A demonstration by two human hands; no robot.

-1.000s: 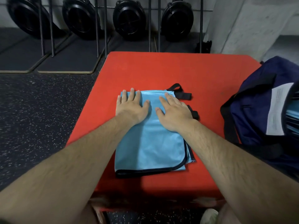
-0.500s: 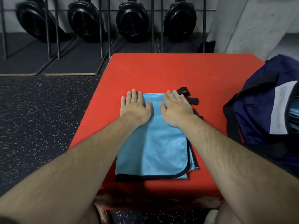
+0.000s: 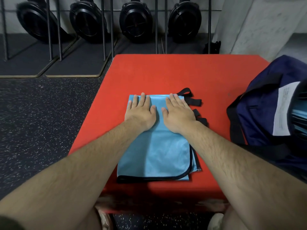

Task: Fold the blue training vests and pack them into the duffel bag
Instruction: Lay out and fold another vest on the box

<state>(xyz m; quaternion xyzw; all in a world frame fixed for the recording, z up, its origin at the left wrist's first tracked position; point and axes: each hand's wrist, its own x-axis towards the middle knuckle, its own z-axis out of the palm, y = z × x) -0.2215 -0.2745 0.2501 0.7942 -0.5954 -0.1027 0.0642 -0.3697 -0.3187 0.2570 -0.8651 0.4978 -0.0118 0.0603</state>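
The vest (image 3: 154, 146) is pressed flat by both open hands, left (image 3: 141, 112) and right (image 3: 178, 113); once lifted, its slippery folds could spring open.

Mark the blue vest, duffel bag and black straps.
blue vest (image 3: 159, 155): head view, bare fabric of its near half.
duffel bag (image 3: 259, 117): head view, navy side panel.
black straps (image 3: 194, 102): head view, flat strap end by the vest's far right corner.
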